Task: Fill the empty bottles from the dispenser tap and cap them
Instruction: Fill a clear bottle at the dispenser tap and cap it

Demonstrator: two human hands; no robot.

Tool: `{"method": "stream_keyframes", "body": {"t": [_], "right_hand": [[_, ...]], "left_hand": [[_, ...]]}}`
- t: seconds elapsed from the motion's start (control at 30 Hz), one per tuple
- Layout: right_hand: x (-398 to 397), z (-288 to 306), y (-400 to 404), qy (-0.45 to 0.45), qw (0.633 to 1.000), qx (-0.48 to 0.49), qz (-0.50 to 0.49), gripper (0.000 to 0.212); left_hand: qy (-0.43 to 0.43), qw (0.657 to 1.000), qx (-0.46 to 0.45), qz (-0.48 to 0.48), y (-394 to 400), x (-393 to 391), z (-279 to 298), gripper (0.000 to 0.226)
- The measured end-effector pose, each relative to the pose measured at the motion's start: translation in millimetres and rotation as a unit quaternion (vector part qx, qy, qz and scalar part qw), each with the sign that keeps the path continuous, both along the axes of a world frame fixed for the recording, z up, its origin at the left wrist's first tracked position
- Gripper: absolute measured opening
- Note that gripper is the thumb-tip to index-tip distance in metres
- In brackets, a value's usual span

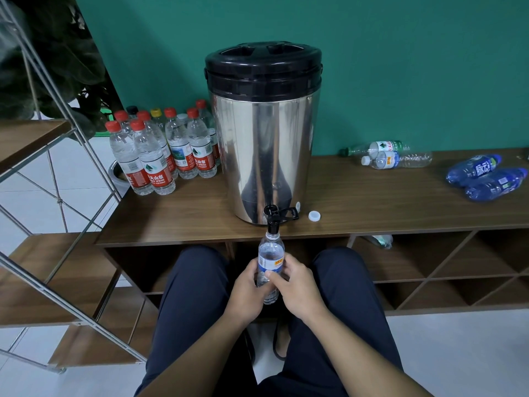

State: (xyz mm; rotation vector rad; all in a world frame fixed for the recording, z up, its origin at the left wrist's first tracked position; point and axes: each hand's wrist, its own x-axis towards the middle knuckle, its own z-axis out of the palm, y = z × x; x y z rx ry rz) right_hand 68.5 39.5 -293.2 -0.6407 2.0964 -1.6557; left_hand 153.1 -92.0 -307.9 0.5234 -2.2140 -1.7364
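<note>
Head view, looking down past the person's knees: a steel dispenser stands at the centre of a wooden table, its black tap hanging over the front edge. A clear bottle is held upright directly beneath the tap, mouth at the spout. The left hand wraps the lower body from nine o'clock, fingers curled around it. The right hand grips from three o'clock, thumb across the label. Water shows in the upper part of the bottle; whether it is flowing cannot be told.

A white cap lies on the table at three o'clock of the tap. Capped bottles stand clustered at nine o'clock of the dispenser. Two clear bottles lie on their sides at three o'clock, with blue bottles farther right.

Thin plastic like this will likely flex if squeezed and grow heavier as it fills, so a firm hold low on the body, near the label, seems safest.
</note>
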Motion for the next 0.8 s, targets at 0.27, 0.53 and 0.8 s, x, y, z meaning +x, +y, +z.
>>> {"method": "stream_keyframes", "body": {"t": [0.27, 0.53, 0.8], "right_hand": [[1.1, 1.2, 0.4, -0.008, 1.0, -0.007, 0.001, 0.037], [2.0, 3.1, 0.9, -0.008, 1.0, -0.008, 0.0, 0.037], [3.0, 5.6, 1.8, -0.008, 1.0, -0.009, 0.004, 0.036]], "left_hand": [[0.0, 1.0, 0.004, 0.0, -0.3, -0.4, -1.7, 0.051], [-0.003, 1.0, 0.006, -0.003, -1.1, -1.0, -2.8, 0.051], [-0.002, 1.0, 0.01, -0.003, -0.4, -0.2, -2.1, 0.05]]}}
